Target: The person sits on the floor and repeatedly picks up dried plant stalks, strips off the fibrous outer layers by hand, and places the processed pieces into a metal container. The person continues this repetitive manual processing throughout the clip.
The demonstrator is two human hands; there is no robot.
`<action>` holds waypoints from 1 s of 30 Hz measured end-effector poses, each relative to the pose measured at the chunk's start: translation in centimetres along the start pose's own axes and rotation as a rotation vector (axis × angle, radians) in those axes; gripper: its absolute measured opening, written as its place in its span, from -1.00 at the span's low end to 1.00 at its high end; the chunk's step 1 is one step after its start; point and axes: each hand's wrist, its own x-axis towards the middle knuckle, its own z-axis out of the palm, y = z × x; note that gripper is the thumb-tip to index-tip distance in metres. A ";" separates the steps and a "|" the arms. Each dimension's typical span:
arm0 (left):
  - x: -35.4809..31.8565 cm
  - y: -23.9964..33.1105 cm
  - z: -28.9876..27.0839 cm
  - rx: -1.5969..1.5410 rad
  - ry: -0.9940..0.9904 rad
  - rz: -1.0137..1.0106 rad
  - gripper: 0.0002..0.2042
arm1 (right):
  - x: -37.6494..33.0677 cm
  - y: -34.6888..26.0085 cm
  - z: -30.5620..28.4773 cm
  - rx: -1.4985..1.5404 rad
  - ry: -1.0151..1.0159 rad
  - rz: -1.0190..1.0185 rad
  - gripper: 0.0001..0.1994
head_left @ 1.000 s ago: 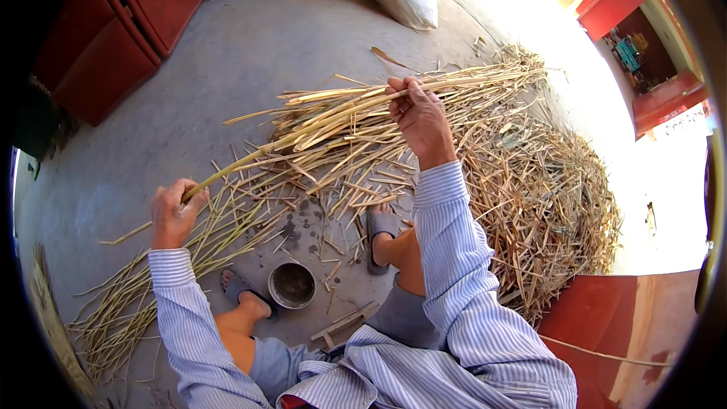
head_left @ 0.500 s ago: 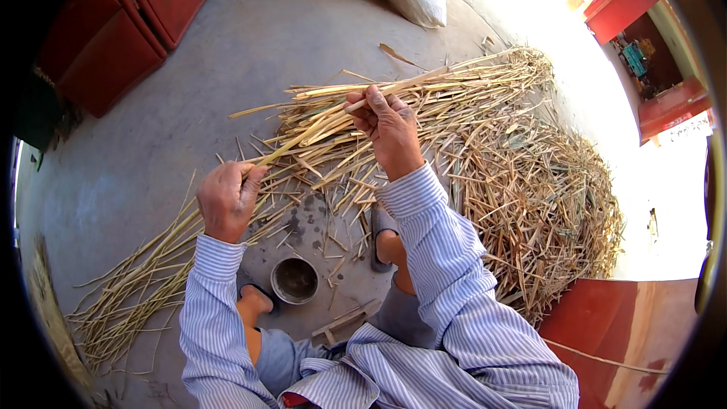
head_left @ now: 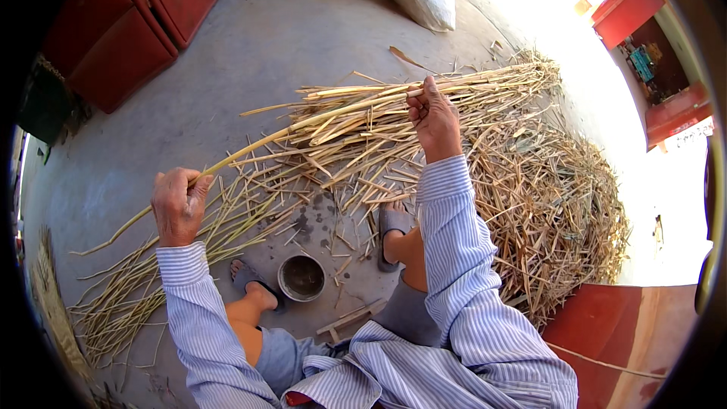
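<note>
Long pale stalk (head_left: 250, 150) spans the gap between my hands, slanting above the floor (head_left: 250, 53); left hand (head_left: 178, 204) closed round it, thin tip jutting out to the left; right hand (head_left: 435, 121) pinches it near the other end, thumb against fingers; beneath and beyond, a layer of dry stalks (head_left: 344, 132); to the right, a heap of broken bits (head_left: 545, 204); thin green-yellow stems (head_left: 125, 307) lower left; round bowl (head_left: 303, 297) between my feet.
</note>
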 end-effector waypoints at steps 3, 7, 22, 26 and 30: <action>1.2 3.0 2.2 -0.115 0.033 0.063 -0.79 | -2.6 3.3 2.9 -0.031 -0.136 0.114 -0.72; 1.5 4.7 3.4 -0.269 0.023 -0.017 -0.79 | -4.6 4.5 5.1 -0.020 -0.155 0.151 -0.73; 0.1 1.9 3.2 -0.520 -0.175 -0.329 -0.71 | -3.8 4.4 5.3 0.096 -0.341 0.062 -0.82; 0.1 2.9 2.7 -0.274 -0.009 -0.115 -0.72 | -3.3 4.7 5.4 0.018 -0.192 0.091 -0.81; 0.3 2.0 1.4 -0.208 0.003 -0.024 -0.76 | -2.5 3.5 4.3 0.003 -0.155 0.044 -0.82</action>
